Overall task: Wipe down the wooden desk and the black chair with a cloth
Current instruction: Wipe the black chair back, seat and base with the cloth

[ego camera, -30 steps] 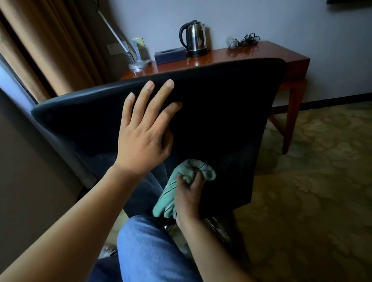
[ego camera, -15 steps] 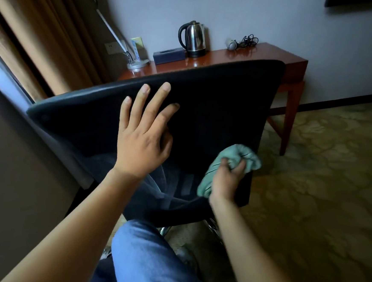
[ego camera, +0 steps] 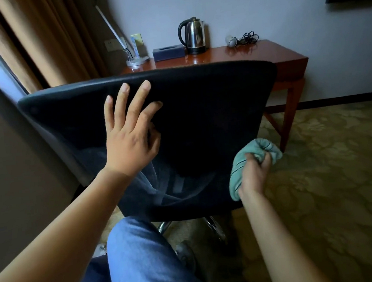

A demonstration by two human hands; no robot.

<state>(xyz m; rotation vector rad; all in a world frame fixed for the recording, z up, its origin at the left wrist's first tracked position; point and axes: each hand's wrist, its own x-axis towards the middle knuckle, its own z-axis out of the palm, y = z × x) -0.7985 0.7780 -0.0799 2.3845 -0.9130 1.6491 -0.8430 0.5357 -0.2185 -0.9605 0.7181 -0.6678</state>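
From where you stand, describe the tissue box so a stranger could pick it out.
Find the wooden desk against the wall behind the black chair. The tissue box lies on it between the lamp base and the steel kettle: dark, low and rectangular, slotted on top.

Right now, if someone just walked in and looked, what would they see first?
First, the big black mesh chair back filling the middle, with the left hand spread flat against it. Next, the bunched green cloth held in the right hand's grip at the chair's lower right edge. Behind, a shiny steel kettle stands on the glossy reddish wooden desk.
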